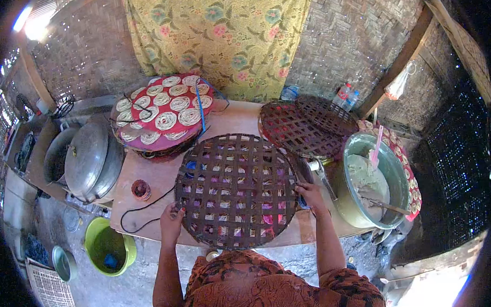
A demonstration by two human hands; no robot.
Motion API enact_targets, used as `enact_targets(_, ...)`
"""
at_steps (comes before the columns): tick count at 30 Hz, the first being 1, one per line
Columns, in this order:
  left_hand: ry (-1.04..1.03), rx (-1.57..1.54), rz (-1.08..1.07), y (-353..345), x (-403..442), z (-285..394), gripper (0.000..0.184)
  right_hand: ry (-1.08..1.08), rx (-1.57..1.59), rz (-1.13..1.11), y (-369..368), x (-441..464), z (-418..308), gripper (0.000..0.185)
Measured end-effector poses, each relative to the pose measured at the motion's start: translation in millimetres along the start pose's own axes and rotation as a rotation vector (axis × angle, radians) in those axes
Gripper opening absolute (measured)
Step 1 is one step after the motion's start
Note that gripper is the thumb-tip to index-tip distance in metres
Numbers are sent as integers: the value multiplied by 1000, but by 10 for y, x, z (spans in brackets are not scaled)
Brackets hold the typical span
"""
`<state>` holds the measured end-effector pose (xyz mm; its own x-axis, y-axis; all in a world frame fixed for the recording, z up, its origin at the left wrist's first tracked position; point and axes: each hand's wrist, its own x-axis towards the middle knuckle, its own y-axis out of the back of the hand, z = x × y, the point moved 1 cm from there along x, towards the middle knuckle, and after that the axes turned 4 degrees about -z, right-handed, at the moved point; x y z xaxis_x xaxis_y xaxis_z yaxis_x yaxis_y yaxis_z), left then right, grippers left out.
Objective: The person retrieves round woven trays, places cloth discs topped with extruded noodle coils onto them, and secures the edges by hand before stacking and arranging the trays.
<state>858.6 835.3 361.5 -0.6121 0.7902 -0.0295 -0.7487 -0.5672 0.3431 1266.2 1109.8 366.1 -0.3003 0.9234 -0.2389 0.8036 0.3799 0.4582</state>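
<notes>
A round, dark woven lattice tray (237,190) lies level in front of my body at the table's near edge. Pale strands and bits of red and blue show through its gaps; what they belong to is partly hidden. My left hand (173,221) grips the tray's lower left rim, beside a loop of black cord (129,213) on the table. On the opposite side, my right hand (311,195) has its fingers closed on the right rim. Behind my right hand are more lattice trays (293,131), overlapping each other.
White coiled nests (166,121) cover a red tray at the back left. Left of the table (238,113) stand a lidded metal pot (88,159) and a green bucket (131,249). A large tub (341,196) of pale paste stands right. A small reddish bundle (141,190) sits near the cord.
</notes>
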Motion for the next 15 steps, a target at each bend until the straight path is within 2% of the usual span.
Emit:
enact_targets(5,30,-60,53,42,-88,240,33,41,57,5,78,-317,-500,37)
enact_targets(9,82,-46,-25,173,-277,867,35,94,-13,30,325,-372,-563,41)
enact_targets(10,47,-437,-22,148,-313,1001,38,103,210,-34,370,-471,-751,40)
enact_targets(11,11,-830,-21,149,-347,1143,40,109,210,-25,463,-443,-842,40)
enact_targets(13,53,-947,-118,262,-422,1470,43,122,290,-63,678,-353,-1045,35)
enact_targets(14,55,-963,-112,337,-461,1595,42,181,656,-47,573,-473,-1587,28)
enact_targets(15,57,-980,-107,386,-473,1674,40,140,818,-84,668,-260,-1551,27)
